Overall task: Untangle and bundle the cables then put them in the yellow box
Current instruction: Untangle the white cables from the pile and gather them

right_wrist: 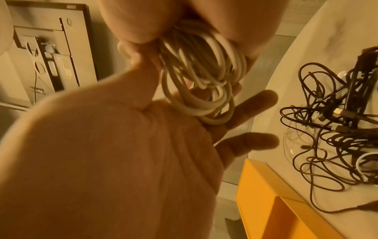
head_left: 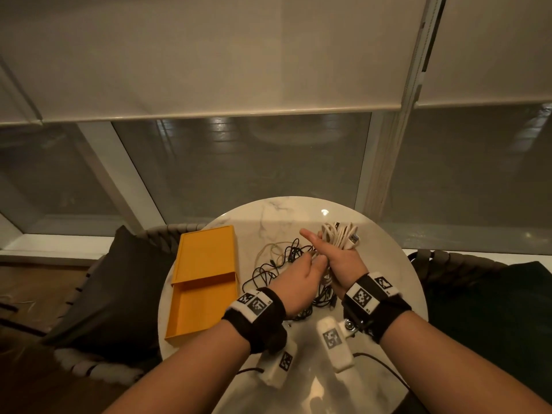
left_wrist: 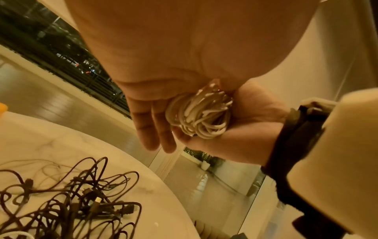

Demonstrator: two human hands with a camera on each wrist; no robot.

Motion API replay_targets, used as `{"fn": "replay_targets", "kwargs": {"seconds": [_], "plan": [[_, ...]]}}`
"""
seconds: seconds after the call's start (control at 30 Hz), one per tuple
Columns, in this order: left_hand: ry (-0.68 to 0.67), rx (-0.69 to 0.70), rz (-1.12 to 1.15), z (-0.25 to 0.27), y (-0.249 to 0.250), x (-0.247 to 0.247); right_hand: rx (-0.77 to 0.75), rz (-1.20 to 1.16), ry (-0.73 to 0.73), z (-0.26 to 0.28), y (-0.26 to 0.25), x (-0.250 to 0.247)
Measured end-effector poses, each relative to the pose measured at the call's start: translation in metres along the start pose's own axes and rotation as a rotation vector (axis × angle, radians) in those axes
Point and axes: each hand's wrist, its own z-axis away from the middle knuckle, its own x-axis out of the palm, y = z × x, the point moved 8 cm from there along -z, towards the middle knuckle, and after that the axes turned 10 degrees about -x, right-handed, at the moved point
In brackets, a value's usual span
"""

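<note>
I'm mid-bundling: my right hand (head_left: 343, 258) grips one coiled white cable bundle (head_left: 340, 236) above the desk's (head_left: 388, 264) far right, thumb out. My left hand (head_left: 298, 279) pinches the coil's lower end; some fingers stay straight. Next, I judge: tuck the loose end, then carry the coil to the one yellow box (head_left: 203, 282), open at the desk's left edge. One black cable tangle (head_left: 277, 264) waits mid-desk; strand count unclear.
</note>
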Motion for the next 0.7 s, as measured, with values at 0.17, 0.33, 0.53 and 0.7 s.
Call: {"fn": "replay_targets", "kwargs": {"seconds": [0.17, 0.33, 0.53, 0.7], "plan": [[-0.006, 0.008, -0.168, 0.007, -0.006, -0.006, -0.013, 0.065, 0.006, 0.004, 0.008, 0.009], [-0.032, 0.046, -0.163, 0.004, -0.005, -0.010, 0.009, -0.063, -0.024, 0.002, 0.018, 0.018], [-0.050, 0.024, -0.163, -0.002, -0.021, -0.006, 0.014, 0.063, -0.063, -0.002, 0.028, 0.014], [-0.062, -0.014, -0.036, -0.012, -0.054, -0.014, -0.004, 0.203, -0.016, -0.014, 0.028, -0.004]]}}
